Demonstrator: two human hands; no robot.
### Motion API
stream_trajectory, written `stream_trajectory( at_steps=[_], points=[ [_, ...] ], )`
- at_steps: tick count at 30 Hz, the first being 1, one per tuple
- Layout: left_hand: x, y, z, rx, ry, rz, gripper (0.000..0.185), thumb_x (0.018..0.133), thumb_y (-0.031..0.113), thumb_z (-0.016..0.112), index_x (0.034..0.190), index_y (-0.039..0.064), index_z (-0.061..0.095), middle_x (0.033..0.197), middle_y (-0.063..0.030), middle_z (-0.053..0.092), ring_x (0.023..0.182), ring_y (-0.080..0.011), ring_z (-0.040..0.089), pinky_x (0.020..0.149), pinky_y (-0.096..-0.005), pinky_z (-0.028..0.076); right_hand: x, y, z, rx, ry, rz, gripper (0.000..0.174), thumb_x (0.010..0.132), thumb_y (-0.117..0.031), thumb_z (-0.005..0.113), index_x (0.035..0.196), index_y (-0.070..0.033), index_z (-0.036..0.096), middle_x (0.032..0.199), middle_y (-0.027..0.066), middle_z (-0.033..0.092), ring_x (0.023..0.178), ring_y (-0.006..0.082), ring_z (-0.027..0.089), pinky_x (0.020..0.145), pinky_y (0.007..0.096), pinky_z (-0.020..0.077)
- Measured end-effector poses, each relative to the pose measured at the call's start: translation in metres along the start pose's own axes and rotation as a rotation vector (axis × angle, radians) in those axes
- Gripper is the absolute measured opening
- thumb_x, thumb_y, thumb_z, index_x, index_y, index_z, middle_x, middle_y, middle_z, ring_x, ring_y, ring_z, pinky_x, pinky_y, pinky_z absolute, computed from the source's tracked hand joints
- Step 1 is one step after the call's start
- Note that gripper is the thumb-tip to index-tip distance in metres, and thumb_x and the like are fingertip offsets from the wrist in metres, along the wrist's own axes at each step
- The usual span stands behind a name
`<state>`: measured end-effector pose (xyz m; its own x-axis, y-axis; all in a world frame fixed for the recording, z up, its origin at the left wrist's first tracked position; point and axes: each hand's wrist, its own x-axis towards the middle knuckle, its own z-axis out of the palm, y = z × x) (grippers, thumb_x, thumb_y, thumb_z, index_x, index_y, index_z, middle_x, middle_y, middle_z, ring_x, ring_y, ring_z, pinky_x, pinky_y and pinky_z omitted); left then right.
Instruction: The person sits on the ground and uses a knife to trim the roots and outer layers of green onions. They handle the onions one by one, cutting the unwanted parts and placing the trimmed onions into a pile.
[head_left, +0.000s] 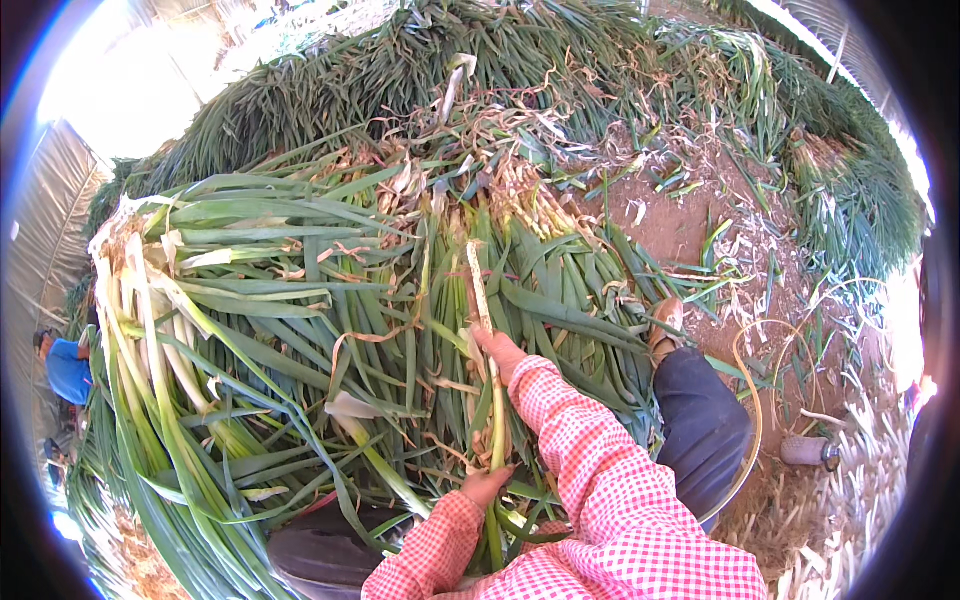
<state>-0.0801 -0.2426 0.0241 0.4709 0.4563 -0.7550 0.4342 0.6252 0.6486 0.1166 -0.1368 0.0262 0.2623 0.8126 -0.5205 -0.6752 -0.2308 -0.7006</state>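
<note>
A long green onion (499, 427) stretches between my two hands, its pale root end pointing away from me. My right hand (499, 351) grips its whitish upper shaft, where dry skin hangs loose. Nearer my body, my left hand (486, 484) is closed around the green lower part. Beneath both hands lies a thick layer of green onions (570, 281), with brown, papery root ends at its far side. To the left rests a bunch with clean white shafts (139, 322). One loose onion (379, 457) slants toward my lap, left of my left hand.
A tall heap of green onions (322, 105) curves across the back. On the right, a yellowish hose (759, 405) loops over soil strewn with peelings (742, 307), near a cylindrical fitting (806, 451). My bent leg (701, 412) borders the pile. A person in blue (67, 371) is far left.
</note>
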Motion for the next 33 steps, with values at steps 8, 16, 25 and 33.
stream_trajectory(
  at_steps=[8, 16, 25, 33],
  points=[
    [0.046, 0.125, -0.095, -0.03, 0.467, 0.329, 0.03, 0.076, 0.017, 0.06, 0.102, 0.004, 0.055, 0.084, -0.0068, 0.058, 0.07, -0.0172, 0.054, 0.061, -0.0292, 0.044, -0.077, 0.092, 0.03, -0.779, 0.055, -0.158, 0.042, 0.081, -0.028, 0.056, 0.112, -0.002, 0.045, 0.093, 0.0139, 0.055, 0.081, 0.0216, 0.056, 0.069, 0.0344, 0.0457],
    [0.112, 0.165, -0.049, -0.2, 0.163, 0.145, 0.036, 0.08, 0.028, 0.056, 0.108, 0.005, 0.053, 0.094, -0.01, 0.058, 0.081, -0.0248, 0.056, 0.071, -0.0367, 0.045, -0.127, 0.044, -0.036, -0.283, 0.013, 0.012, 0.053, 0.081, -0.027, 0.059, 0.124, -0.002, 0.041, 0.115, 0.0107, 0.052, 0.104, 0.0193, 0.049, 0.09, 0.0317, 0.0375],
    [0.07, 0.164, 0.117, -0.546, -0.203, -0.014, 0.039, 0.086, 0.04, 0.049, 0.108, 0.008, 0.053, 0.093, -0.0091, 0.06, 0.082, -0.025, 0.058, 0.07, -0.0381, 0.049, -0.134, 0.043, -0.112, -0.612, 0.173, 0.116, 0.057, 0.066, -0.041, 0.065, 0.102, 0.002, 0.058, 0.088, 0.0178, 0.061, 0.081, 0.027, 0.059, 0.072, 0.0361, 0.0459],
    [0.107, 0.097, 0.132, -0.714, -0.277, 0.066, 0.047, 0.088, 0.039, 0.039, 0.118, 0.003, 0.047, 0.119, -0.0141, 0.05, 0.097, -0.0285, 0.054, 0.074, -0.0398, 0.048, -0.059, 0.037, -0.098, -0.957, -0.049, -0.071, 0.049, 0.08, -0.04, 0.053, 0.112, -0.002, 0.05, 0.097, 0.0154, 0.059, 0.086, 0.0291, 0.056, 0.082, 0.039, 0.0428]
  ],
)
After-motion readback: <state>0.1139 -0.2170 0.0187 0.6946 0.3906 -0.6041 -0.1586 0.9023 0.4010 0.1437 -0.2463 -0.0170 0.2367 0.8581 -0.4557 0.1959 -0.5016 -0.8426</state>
